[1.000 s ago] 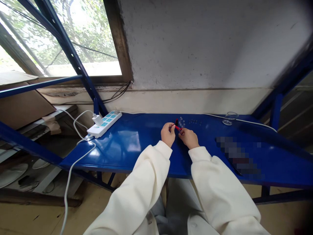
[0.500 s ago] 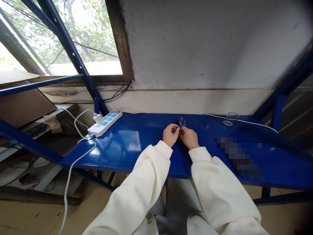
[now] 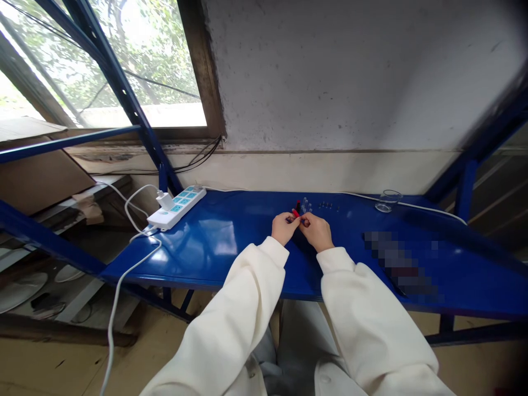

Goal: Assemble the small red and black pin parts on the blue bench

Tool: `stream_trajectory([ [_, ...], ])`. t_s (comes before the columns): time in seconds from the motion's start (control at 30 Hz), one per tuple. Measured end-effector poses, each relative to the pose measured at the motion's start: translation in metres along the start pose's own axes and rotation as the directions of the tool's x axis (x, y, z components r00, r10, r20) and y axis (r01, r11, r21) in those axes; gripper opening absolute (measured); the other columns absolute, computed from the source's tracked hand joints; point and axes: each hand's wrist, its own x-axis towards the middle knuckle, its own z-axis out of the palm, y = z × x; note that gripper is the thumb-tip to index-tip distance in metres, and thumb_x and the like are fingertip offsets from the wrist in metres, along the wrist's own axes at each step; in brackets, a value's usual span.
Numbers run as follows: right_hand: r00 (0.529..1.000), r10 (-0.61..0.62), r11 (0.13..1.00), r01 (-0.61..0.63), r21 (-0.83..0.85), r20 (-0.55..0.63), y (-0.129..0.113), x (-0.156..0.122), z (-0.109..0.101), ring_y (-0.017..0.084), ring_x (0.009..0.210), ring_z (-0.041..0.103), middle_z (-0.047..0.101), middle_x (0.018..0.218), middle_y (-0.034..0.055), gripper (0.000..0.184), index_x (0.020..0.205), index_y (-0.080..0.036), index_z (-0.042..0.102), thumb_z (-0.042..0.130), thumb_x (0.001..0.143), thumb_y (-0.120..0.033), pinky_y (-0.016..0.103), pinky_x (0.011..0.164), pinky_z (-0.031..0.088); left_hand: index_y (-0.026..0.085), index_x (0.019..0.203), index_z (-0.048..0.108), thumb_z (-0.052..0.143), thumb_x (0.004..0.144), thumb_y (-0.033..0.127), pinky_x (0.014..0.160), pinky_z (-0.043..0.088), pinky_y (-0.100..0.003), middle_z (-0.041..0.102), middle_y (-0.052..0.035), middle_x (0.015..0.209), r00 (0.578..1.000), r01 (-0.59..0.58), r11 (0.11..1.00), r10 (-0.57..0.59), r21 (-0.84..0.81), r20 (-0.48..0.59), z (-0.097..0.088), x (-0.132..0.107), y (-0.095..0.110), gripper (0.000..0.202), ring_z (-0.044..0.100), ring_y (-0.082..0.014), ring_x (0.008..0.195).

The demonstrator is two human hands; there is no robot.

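My left hand is closed in a pinch around a small red piece that sticks up past its fingertips. Its exact kind is too small to make out. Touching it at the fingertips, my right hand is also pinched closed, and whatever its fingers hold is hidden. Just beyond the hands stand several small clear tubes. Beside them is a small dark and red item, partly behind the left fingers. A short row of tiny parts lies to the right of the tubes.
On the blue table, a white power strip with a plug sits at the left. A clear glass stands at the back right near a white cable. A blurred dark flat object lies at the right.
Both hands have shifted slightly left and toward me. More of the red piece now shows above the left fingertips. The things on the table stay in place.
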Motion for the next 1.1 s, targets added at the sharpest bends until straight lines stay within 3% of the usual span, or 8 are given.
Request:
stream_trajectory([
  [0.17,0.998,-0.039,0.999,0.040,-0.022,0.045,0.001,-0.001,0.002,0.012,0.058,0.051,0.056,0.062,0.0010,0.017,0.071,-0.019,0.057,0.045,0.078,-0.030,0.020,0.053,0.029,0.011,0.062,0.061,0.058,0.065,0.032,0.055,0.039,-0.020,0.058,0.0002,0.060,0.991,0.048,0.996,-0.038,-0.076,0.128,-0.005,0.006,-0.004,0.021,0.050,-0.0088,0.057],
  [0.3,0.992,-0.085,0.996,0.081,0.046,0.094,0.000,0.000,0.004,0.012,0.059,0.051,0.057,0.064,0.0008,0.018,0.078,-0.020,0.060,0.046,0.077,-0.032,0.020,0.056,0.032,0.013,0.065,0.064,0.058,0.063,0.027,0.057,0.039,-0.021,0.059,-0.0001,0.060,0.966,-0.039,0.995,0.014,0.091,0.259,-0.023,0.013,0.001,0.016,0.052,-0.0100,0.058],
  [0.4,0.985,-0.137,0.982,0.121,0.147,0.108,0.000,0.000,0.006,0.012,0.060,0.052,0.058,0.066,0.0007,0.027,0.093,-0.020,0.060,0.045,0.078,-0.037,0.021,0.057,0.035,0.014,0.067,0.065,0.058,0.063,0.028,0.058,0.040,-0.022,0.059,-0.0007,0.059,0.950,-0.111,0.953,0.017,0.283,0.313,-0.051,0.026,0.000,0.016,0.053,-0.0116,0.058],
  [0.53,0.986,-0.159,0.966,0.146,0.214,0.045,0.004,0.000,0.009,0.012,0.057,0.050,0.058,0.066,0.0012,0.033,0.098,-0.019,0.060,0.042,0.081,-0.040,0.021,0.055,0.036,0.015,0.073,0.064,0.057,0.065,0.029,0.061,0.041,-0.024,0.062,-0.0041,0.067,0.988,0.045,0.818,-0.120,0.573,0.094,-0.100,0.042,-0.015,0.017,0.057,-0.0150,0.064],
  [0.6,0.989,-0.145,0.963,0.138,0.230,0.016,0.007,0.000,0.012,0.012,0.056,0.050,0.058,0.066,0.0017,0.032,0.095,-0.018,0.061,0.042,0.080,-0.039,0.022,0.055,0.037,0.015,0.077,0.062,0.055,0.067,0.029,0.064,0.042,-0.025,0.062,-0.0066,0.074,0.985,0.153,0.714,-0.167,0.683,-0.047,-0.121,0.044,-0.026,0.018,0.058,-0.0172,0.071],
  [0.67,0.991,-0.134,0.960,0.134,0.246,-0.016,0.010,0.001,0.014,0.012,0.056,0.051,0.058,0.066,0.0021,0.030,0.091,-0.018,0.062,0.043,0.080,-0.038,0.022,0.055,0.037,0.015,0.078,0.060,0.054,0.069,0.030,0.065,0.042,-0.025,0.062,-0.0087,0.079,0.973,0.210,0.640,-0.212,0.739,-0.093,-0.133,0.041,-0.036,0.019,0.058,-0.0188,0.075],
  [0.93,0.988,-0.087,0.952,0.120,0.283,-0.128,0.010,0.000,0.013,0.012,0.057,0.052,0.059,0.065,0.0022,0.027,0.085,-0.018,0.062,0.041,0.080,-0.036,0.022,0.054,0.038,0.017,0.077,0.060,0.053,0.072,0.030,0.063,0.041,-0.025,0.063,-0.0067,0.078,0.955,0.282,0.638,-0.259,0.717,-0.145,-0.130,0.026,-0.054,0.016,0.059,-0.0183,0.075],
  [1.1,0.965,0.046,0.978,0.009,0.210,-0.258,0.006,-0.002,0.006,0.013,0.061,0.053,0.060,0.068,0.0035,0.029,0.083,-0.017,0.059,0.039,0.081,-0.037,0.023,0.058,0.038,0.017,0.075,0.061,0.054,0.073,0.034,0.063,0.041,-0.026,0.064,-0.0072,0.076,0.948,0.315,0.651,-0.249,0.691,-0.198,-0.125,0.026,-0.057,0.018,0.059,-0.0193,0.076],
])
